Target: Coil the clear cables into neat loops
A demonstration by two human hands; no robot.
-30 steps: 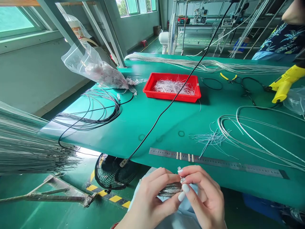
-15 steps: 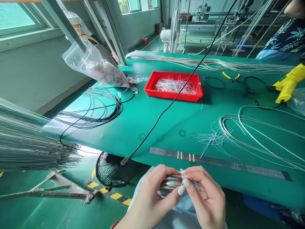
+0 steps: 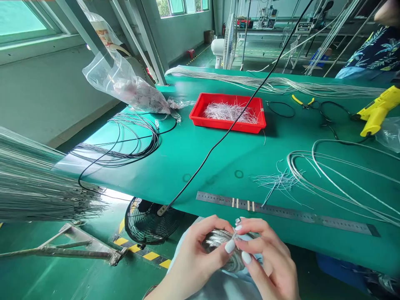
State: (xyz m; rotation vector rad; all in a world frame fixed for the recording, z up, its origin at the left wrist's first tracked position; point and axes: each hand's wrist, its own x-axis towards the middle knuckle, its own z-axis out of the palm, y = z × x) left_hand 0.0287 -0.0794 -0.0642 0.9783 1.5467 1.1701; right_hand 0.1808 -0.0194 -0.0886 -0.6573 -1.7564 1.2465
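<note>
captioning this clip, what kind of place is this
Probably a cable or wire assembly workshop: the green workbench holds a red tray of cut wire pieces, a steel ruler and yellow-handled pliers, and the left hand and right hand hold a silvery wire bundle.

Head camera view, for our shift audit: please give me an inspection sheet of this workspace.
Surface: green workbench, with a steel ruler near the front edge.
Job's things: silver wire coil, held at the front of the bench.
Clutter: red tray of cut wires, plastic bag, yellow pliers, yellow tool.
Grippers: left hand and right hand both pinch the coil.
Cables: black cable crosses the bench; black coil lies left; silver bundle sticks out past the left end.
Surroundings: fan under the bench; co-worker beyond it.
</note>
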